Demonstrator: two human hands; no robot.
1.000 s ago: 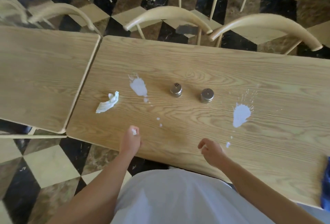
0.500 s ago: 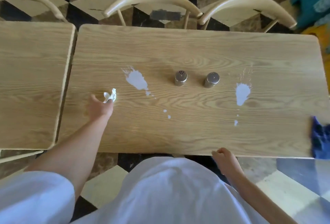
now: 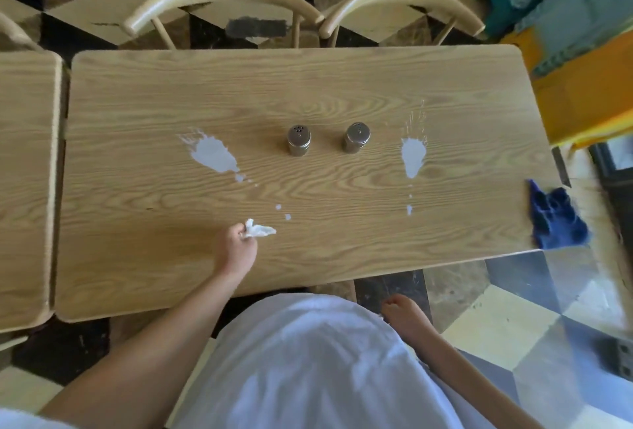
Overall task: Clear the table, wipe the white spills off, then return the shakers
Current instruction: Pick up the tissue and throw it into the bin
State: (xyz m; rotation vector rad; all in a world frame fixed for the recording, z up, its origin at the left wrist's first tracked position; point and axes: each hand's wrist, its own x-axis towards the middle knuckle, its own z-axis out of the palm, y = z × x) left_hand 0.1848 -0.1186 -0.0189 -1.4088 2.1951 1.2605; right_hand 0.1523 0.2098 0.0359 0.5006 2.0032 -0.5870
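Near the front edge of the bench (image 3: 342,86), left of its middle, my left hand (image 3: 238,250) has its grip pinched shut on a crumpled white tissue (image 3: 258,230), lifted just off the wood as far as I can judge. My right hand (image 3: 406,314) hangs below the front edge beside my shirt, fingers loosely curled; whether it carries anything I cannot tell.

I judge this to be the clearing step: the scrap is in hand but not yet off the bench. Both shakers (image 3: 299,140) (image 3: 357,137) stand upright side by side at the middle, apart from each other. One white spill (image 3: 214,156) lies toward the left edge, with drops trailing toward the front; another spill (image 3: 413,156) lies toward the right edge. A blue cloth (image 3: 556,221) sits at the front right corner.

Next I need to carry the tissue clear, then lift both shakers away before fetching that cloth, since neither spill is wiped yet.
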